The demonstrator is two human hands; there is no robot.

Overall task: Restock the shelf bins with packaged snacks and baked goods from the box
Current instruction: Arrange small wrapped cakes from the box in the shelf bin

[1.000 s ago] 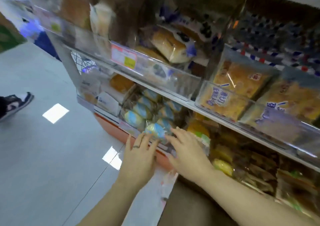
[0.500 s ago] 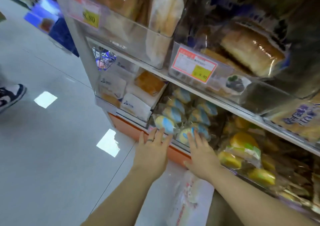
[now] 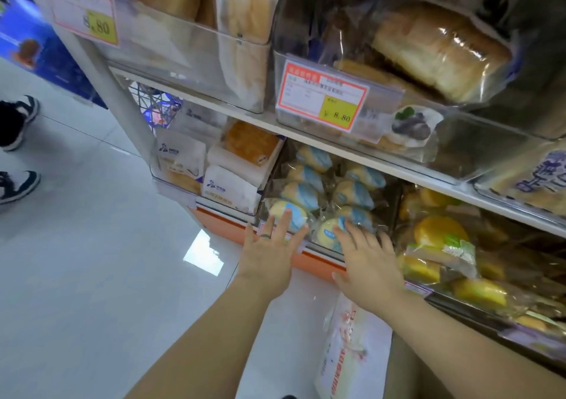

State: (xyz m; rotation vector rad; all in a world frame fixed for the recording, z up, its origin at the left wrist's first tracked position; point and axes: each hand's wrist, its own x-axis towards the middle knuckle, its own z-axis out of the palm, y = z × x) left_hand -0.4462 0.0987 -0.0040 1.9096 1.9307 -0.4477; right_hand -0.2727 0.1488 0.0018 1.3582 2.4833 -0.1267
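Since both my hands lie at the front of its lower tier, the shelf unit heads this entry: white upright, two tiers of clear bins in view. Upper tier: left upper bin, holding tall pale loaves; right upper bin, holding a wrapped brown loaf, with a price tag clipped to its front. Lower tier, left to right: white-wrapped pastries in one bin; the middle bin, stocked with blue-and-yellow wrapped buns in two rows running back into the shelf; yellow cakes in a third. Under my right forearm: a white printed bag, contents unclear; the box itself I cannot make out. Front-left bun: directly ahead of my left hand, fingers straight, tips resting on its wrapper. Front-right bun: directly ahead of my right hand, fingers spread, tips touching it. Neither hand has hold of anything; both are flat and fully open. Each bun's long axis appears to lie across its row, so I judge the coming move a push inward along the rows, each hand nearer its own row. Smallest item: a dark ring on my left hand.
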